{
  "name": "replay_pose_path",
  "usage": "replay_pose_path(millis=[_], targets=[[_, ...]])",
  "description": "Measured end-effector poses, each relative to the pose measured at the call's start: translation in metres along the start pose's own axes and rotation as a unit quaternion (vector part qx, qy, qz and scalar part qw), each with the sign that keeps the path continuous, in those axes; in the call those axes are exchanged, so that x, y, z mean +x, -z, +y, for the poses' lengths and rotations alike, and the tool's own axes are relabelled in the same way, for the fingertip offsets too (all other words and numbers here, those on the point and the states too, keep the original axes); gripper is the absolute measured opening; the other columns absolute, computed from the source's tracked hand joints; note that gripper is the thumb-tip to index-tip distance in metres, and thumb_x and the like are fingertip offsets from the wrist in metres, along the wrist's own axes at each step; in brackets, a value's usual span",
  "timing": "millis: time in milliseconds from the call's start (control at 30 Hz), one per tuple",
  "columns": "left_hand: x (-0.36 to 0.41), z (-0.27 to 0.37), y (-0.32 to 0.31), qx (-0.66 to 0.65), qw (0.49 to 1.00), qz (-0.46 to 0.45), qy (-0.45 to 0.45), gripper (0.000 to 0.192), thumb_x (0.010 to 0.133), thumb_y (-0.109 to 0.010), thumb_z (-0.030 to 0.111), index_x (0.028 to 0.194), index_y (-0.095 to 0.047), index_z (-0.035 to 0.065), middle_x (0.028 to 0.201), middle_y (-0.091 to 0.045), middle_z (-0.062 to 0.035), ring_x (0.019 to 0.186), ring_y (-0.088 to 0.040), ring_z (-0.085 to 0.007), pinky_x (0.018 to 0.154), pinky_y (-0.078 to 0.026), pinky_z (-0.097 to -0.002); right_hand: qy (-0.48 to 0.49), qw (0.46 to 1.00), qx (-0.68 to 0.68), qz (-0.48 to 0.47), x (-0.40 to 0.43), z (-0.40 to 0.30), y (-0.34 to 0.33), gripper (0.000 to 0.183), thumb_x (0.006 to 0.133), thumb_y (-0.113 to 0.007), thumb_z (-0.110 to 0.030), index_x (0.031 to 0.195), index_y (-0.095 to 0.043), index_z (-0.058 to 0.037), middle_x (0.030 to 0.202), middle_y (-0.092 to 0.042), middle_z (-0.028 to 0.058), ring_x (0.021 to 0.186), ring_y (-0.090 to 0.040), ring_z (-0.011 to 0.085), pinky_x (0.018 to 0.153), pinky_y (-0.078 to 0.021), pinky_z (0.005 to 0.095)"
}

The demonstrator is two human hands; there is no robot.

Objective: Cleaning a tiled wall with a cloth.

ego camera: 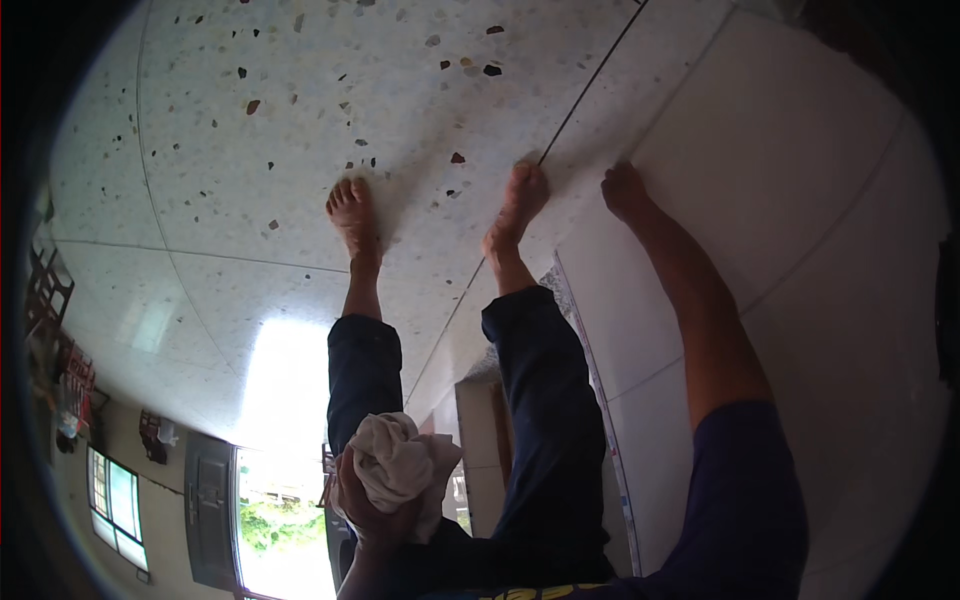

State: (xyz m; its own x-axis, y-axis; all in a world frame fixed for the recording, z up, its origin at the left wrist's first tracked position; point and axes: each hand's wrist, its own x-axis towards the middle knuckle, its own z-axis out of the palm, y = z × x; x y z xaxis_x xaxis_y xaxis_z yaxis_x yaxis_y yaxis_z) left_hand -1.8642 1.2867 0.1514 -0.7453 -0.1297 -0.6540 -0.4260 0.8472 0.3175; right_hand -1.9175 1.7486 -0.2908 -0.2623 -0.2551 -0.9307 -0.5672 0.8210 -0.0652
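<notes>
My left hand (367, 499) is closed around a crumpled whitish cloth (394, 461), in front of my left thigh at the lower middle. Folds of the cloth bulge above the fingers and hang beside the wrist. Out to the right, my right arm stretches to a pale tiled surface (787, 150). There my right hand (624, 191) rests with its fingers bent and close together; its underside is hidden, and I cannot tell whether anything is under it. Both my bare feet stand apart on the speckled terrazzo floor (300, 135), left of that hand.
A long narrow edge strip (600, 390) runs beside my right leg. Far off at the lower left are a grey door (210, 510) beside a bright doorway, a window (116, 502) and wooden chairs (49, 292). Someone appears to be near the red chair (77, 382), too small to make out.
</notes>
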Motion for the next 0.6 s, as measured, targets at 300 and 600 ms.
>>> replay_pose_path(millis=[300,600], targets=[[0.003,0.001,0.004,-0.007,1.000,-0.008,-0.001,0.085,0.059,-0.087,0.036,0.124,-0.049,-0.0052,0.103,-0.065,-0.0213,0.087,-0.066,-0.0388,0.076,-0.053,-0.0466,0.010,0.996,0.006,0.088,-0.004,0.007,-0.007,0.019,0.086,-0.053,-0.016,0.088,-0.070,-0.0093,0.103,-0.062,0.0098,0.105,-0.055,0.0266,0.098,-0.0376,0.0417],[-0.009,-0.014,0.006,0.003,1.000,-0.005,0.019,0.089,0.058,-0.087,0.037,0.125,-0.048,-0.0052,0.106,-0.065,-0.0217,0.091,-0.066,-0.0397,0.082,-0.051,-0.0486,-0.032,0.992,-0.037,0.117,0.001,0.005,0.003,0.016,0.085,-0.055,-0.015,0.086,-0.071,-0.0098,0.101,-0.061,0.0086,0.104,-0.054,0.0249,0.097,-0.0371,0.0394]])
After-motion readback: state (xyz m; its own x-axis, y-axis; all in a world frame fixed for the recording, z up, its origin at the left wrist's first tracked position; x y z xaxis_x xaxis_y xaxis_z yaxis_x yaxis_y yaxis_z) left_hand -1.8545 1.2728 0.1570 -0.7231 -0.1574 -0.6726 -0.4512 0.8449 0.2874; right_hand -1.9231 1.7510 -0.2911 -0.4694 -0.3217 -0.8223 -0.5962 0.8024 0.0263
